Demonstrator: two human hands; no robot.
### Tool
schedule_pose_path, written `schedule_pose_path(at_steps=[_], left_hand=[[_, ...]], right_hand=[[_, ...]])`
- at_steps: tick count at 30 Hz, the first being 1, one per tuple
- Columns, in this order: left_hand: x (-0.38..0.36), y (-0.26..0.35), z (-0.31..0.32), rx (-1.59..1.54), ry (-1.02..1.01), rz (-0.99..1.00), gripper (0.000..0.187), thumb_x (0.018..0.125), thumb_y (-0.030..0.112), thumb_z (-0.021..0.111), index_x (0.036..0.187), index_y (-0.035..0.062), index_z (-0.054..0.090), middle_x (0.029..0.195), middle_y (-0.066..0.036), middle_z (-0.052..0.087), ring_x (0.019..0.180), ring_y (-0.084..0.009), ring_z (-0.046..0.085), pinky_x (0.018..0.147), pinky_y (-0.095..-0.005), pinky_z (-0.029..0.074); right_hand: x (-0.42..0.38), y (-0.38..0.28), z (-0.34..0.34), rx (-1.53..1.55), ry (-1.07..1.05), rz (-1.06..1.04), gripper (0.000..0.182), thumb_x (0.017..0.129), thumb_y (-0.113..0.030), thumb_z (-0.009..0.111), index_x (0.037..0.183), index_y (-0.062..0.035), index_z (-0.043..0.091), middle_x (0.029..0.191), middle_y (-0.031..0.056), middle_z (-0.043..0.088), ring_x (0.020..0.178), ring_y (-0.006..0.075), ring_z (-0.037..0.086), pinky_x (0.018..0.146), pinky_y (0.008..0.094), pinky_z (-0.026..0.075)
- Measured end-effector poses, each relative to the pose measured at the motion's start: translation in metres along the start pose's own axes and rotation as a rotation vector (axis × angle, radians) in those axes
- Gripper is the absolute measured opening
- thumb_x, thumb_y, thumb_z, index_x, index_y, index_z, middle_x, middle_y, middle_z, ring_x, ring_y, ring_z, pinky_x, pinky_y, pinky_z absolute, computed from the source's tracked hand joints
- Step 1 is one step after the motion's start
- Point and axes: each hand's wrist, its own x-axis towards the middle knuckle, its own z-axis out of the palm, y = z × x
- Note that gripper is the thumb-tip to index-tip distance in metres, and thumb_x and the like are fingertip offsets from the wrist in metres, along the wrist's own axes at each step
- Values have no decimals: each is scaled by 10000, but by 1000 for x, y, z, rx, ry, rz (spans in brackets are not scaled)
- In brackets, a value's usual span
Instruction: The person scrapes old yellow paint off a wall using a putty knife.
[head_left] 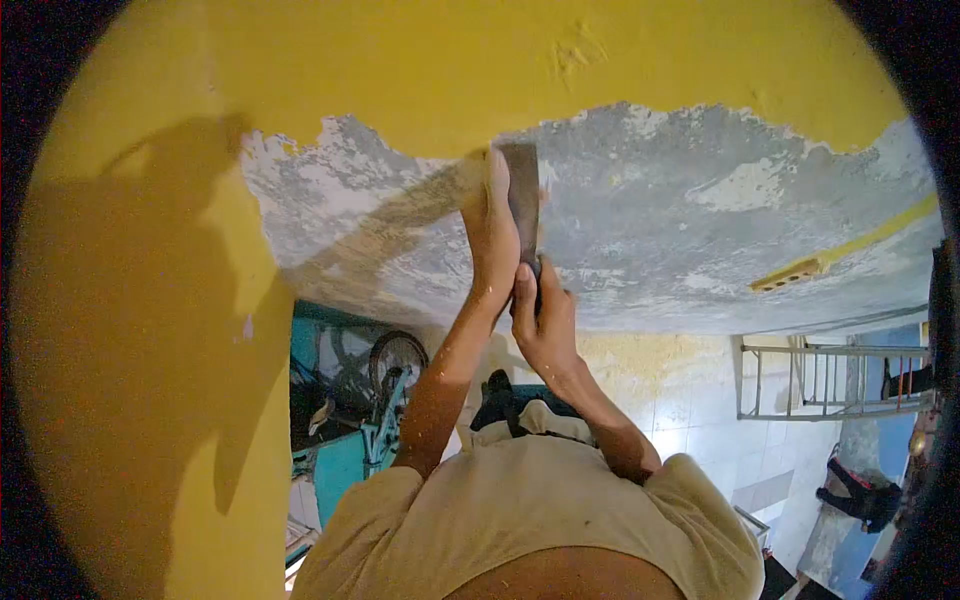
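Observation:
A wide scraper [524, 190] stands blade up against the wall, its edge at the border of the yellow paint [420, 70] and the bare grey patch [640, 220]. Its handle is in my right hand [544, 322], thumb and fingers wrapped round it. My left hand [493, 225] reaches up along the blade's left side, seen edge-on, fingers together and stretched upward, the palm side near or on the wall. Whether it touches the blade is hard to tell. Small pale flecks lie on my left forearm.
Below the wall's edge at left is a bicycle [390, 400] beside a teal panel [340, 480]. A metal ladder [835, 382] is at right, with dark items [862, 498] below it. A yellow strip [850, 245] with an outlet-like plate crosses the grey patch.

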Motion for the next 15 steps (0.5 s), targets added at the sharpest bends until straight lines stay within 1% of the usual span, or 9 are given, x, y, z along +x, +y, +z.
schedule_pose_path(at_steps=[1, 2, 5, 6, 7, 9, 10, 13, 15], left_hand=[[-4, -4, -2, 10, 23, -27, 496, 853, 584, 481, 778, 101, 568, 592, -25, 547, 452, -121, 494, 402, -249, 387], [-5, -8, -1, 17, 26, -13, 497, 839, 599, 493, 792, 111, 573, 610, -23, 556, 457, -123, 495, 418, -249, 401], [-1, 2, 1, -29, 27, -40, 497, 830, 602, 507, 829, 110, 577, 634, -29, 567, 455, -127, 499, 410, -257, 404], [-4, 4, 4, -38, 60, 12, 484, 903, 512, 451, 799, 57, 579, 606, -43, 566, 423, -103, 484, 370, -241, 374], [-5, 2, 4, -39, 68, 14, 484, 903, 512, 451, 799, 57, 579, 606, -43, 566, 423, -103, 484, 370, -241, 374], [-6, -4, 4, -46, 91, -5, 484, 904, 513, 450, 800, 58, 580, 607, -44, 568, 427, -100, 485, 370, -243, 378], [-8, -2, 3, -20, 21, 0, 474, 904, 507, 458, 805, 60, 579, 616, -38, 567, 447, -101, 495, 382, -242, 378], [7, 13, 6, -3, 15, 87, 467, 861, 559, 490, 833, 98, 565, 623, -28, 553, 449, -116, 490, 394, -258, 395], [-1, 4, 4, -32, 31, 73, 471, 861, 558, 491, 791, 98, 566, 613, -27, 544, 442, -115, 484, 387, -261, 388]], right_hand=[[-4, 1, 0, -26, 13, -29, 237, 973, -212, 396, 898, -3, 478, 543, 117, 498, 437, 186, 506, 429, 310, 366], [-6, 1, -4, 9, -57, 98, 198, 946, -183, 444, 990, 9, 459, 641, 247, 544, 587, 445, 558, 486, 435, 415], [1, -11, -7, 4, -87, 148, 190, 943, -171, 441, 994, 11, 461, 659, 245, 561, 610, 444, 571, 500, 430, 428], [0, -6, -3, 17, -57, 88, 193, 943, -170, 435, 998, 14, 461, 647, 241, 560, 613, 444, 573, 495, 425, 430], [-2, -2, -1, 18, -65, 86, 193, 943, -170, 435, 998, 14, 461, 647, 241, 560, 613, 444, 573, 495, 425, 430], [-6, 5, 2, 30, 38, -26, 248, 972, -208, 397, 926, 21, 481, 555, 122, 489, 469, 170, 491, 455, 314, 380], [-5, 2, 1, 74, 13, 77, 241, 972, -202, 393, 912, 13, 484, 558, 122, 475, 474, 164, 474, 463, 302, 376], [7, -8, -2, 45, -12, 20, 235, 971, -199, 393, 912, 6, 491, 554, 107, 479, 473, 151, 470, 466, 287, 373], [6, 2, 1, 28, 14, -48, 235, 971, -203, 395, 902, 0, 489, 564, 104, 495, 480, 155, 486, 467, 293, 382]])
